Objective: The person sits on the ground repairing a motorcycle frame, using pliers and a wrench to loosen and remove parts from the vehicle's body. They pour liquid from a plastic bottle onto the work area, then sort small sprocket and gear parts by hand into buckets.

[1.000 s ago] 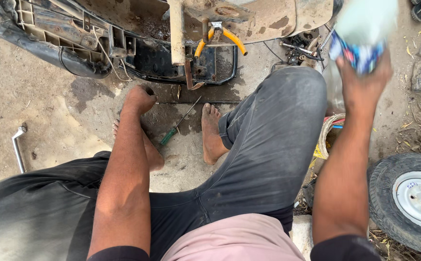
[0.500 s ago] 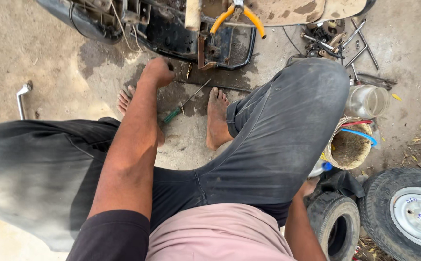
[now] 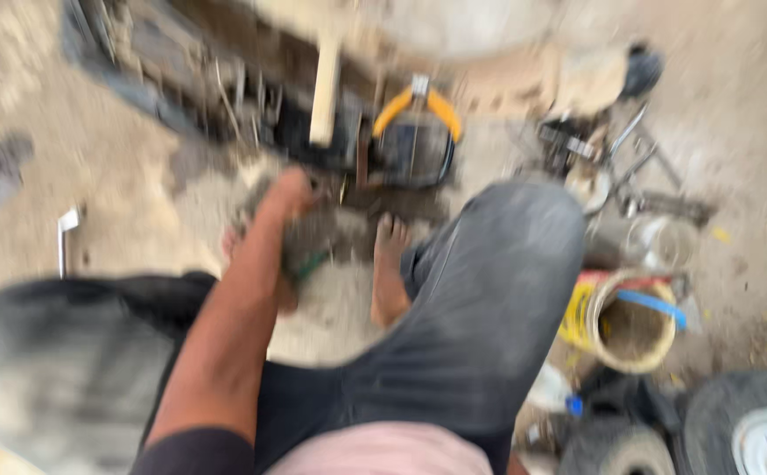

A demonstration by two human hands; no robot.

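Note:
The picture is blurred by motion. I sit on the dirt ground with bare feet [image 3: 389, 273] and dark trousers [image 3: 480, 299]. My left hand [image 3: 286, 198] is stretched forward to the foot of a dark machine frame [image 3: 225, 97], just above a green-handled screwdriver [image 3: 308, 264] on the ground. Whether its fingers hold anything is lost in the blur. Yellow-handled pliers [image 3: 414, 114] hang on the frame beside a pale wooden handle [image 3: 324, 97]. My right hand is out of sight.
A bent metal wrench [image 3: 65, 237] lies on the ground at the left. At the right stand a yellow can [image 3: 630, 325] with a blue strip, a metal tin [image 3: 656, 242], loose metal parts [image 3: 612, 158] and small tyres [image 3: 744, 431].
My right hand, raised a second ago with a white and blue thing, has dropped out of view. The left hand stays at the machine's foot. The view has shifted and gone blurry.

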